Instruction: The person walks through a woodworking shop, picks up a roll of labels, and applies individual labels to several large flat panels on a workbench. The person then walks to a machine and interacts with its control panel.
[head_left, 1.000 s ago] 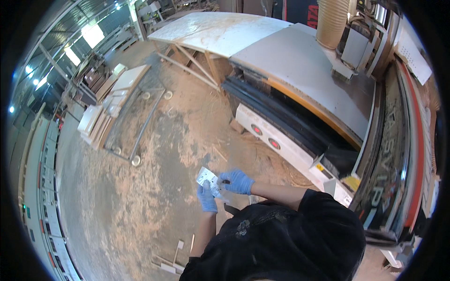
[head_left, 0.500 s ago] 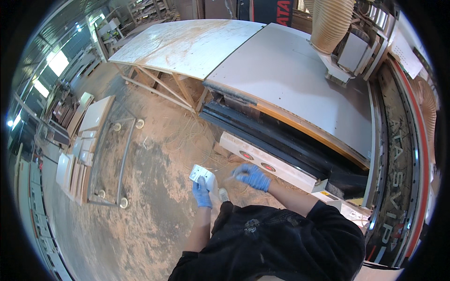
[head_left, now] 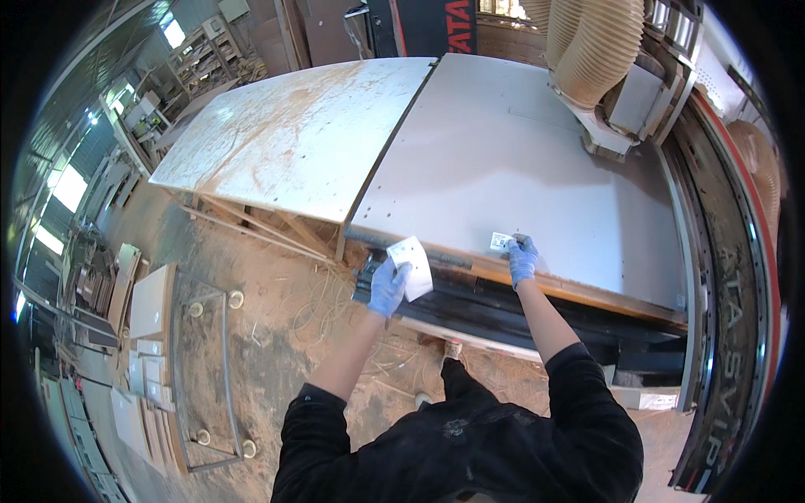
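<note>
One sheet [head_left: 418, 274] is gripped by the left hand [head_left: 388, 288]; the right hand [head_left: 523, 259] pinches a label [head_left: 500, 241] by one end, perhaps leaving its face visible.

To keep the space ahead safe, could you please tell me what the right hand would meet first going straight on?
Probably the grey panel, with the label at the right hand leading; whether either already touches it is unclear.
</note>
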Demonstrator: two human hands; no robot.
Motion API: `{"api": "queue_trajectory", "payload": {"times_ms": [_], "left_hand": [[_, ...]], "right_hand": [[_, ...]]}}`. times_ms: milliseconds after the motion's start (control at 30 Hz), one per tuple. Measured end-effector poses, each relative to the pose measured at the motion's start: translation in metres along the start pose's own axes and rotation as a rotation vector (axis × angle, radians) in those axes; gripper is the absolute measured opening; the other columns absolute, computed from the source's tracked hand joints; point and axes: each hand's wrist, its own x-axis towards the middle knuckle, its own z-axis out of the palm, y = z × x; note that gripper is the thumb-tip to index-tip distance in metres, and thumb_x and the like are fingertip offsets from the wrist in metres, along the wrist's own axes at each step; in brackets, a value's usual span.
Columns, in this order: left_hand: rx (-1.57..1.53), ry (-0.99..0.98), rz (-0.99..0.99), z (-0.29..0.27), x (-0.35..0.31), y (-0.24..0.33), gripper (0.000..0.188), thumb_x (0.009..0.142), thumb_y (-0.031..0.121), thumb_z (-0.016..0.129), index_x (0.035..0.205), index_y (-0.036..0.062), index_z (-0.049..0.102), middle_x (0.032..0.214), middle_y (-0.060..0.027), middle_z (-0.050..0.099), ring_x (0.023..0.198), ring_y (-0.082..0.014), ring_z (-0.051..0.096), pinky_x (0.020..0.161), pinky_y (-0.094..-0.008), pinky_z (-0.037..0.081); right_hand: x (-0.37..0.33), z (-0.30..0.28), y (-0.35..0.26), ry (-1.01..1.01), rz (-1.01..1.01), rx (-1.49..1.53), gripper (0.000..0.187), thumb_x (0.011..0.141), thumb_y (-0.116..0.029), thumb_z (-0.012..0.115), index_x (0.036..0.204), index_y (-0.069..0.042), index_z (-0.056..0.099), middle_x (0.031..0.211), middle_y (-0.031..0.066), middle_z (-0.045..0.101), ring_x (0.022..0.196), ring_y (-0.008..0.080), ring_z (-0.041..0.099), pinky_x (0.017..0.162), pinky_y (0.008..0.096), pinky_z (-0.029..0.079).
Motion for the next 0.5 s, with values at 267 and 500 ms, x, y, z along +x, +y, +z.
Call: {"api": "queue_trajectory", "payload": {"times_ms": [267,500], "left_hand": [[0.331,-0.06,-0.068,0.052,0.228,-0.111,0.029,0.085,0.027,0.055,0.104,0.0061,0.059,0.094,-0.0124,0.063,0.083,-0.0256,0.062,0.074,-0.0351,0.048],[0.787,-0.264,0.115,0.059,0.287,-0.144,0.026,0.082,0.025,0.057,0.101,0.0075,0.058,0.089,-0.0128,0.059,0.081,-0.0314,0.058,0.071,-0.0408,0.047]], "right_hand": [[0.198,0.116,0.026,0.029,-0.248,-0.337,0.02,0.084,-0.014,0.058,0.101,-0.003,0.058,0.088,0.0121,0.065,0.081,0.0206,0.062,0.075,0.0318,0.049],[0.401,0.216,0.032,0.074,-0.313,-0.649,0.024,0.084,-0.026,0.058,0.105,-0.013,0.06,0.09,0.0149,0.065,0.084,0.0265,0.063,0.076,0.0362,0.048]]}}
